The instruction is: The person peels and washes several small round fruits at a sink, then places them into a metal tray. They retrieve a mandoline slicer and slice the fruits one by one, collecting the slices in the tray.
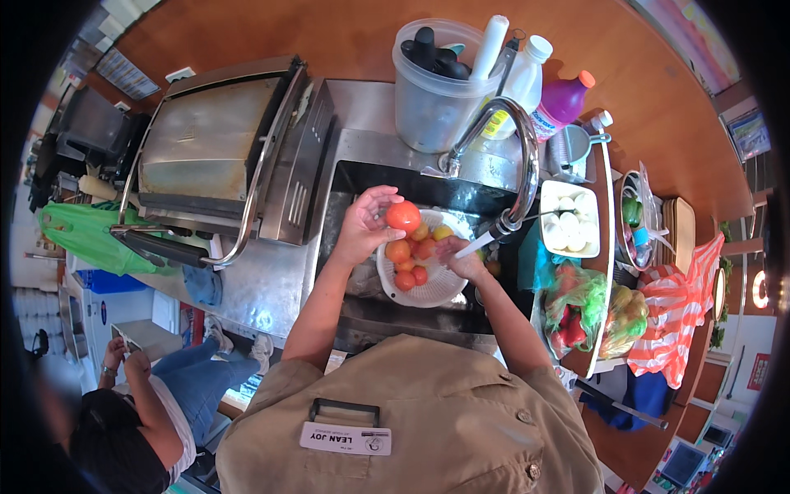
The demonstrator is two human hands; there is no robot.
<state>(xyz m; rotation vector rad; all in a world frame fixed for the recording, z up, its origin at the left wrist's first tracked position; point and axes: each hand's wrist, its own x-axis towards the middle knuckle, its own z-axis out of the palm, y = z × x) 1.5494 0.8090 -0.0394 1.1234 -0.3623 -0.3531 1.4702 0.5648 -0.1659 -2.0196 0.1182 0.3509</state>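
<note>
My left hand (368,224) is closed around a red tomato (403,216), thumb below and fingers above, over the left side of a white colander (448,290). The colander sits in the metal sink and holds several tomatoes (397,250), red and orange, with a few yellowish ones at the back. My right hand (466,262) is at the colander's right side, beneath the white-tipped spout of the curved chrome faucet (531,165). The spout crosses in front of that hand and hides part of its fingers, so I cannot see whether it grips anything.
Left of the sink stands a metal press grill (202,152). Behind are a clear utensil bucket (436,103) and a purple bottle (564,103). At right are a white tub of eggs (569,221) and bagged vegetables (568,309). Another person (144,403) sits at lower left.
</note>
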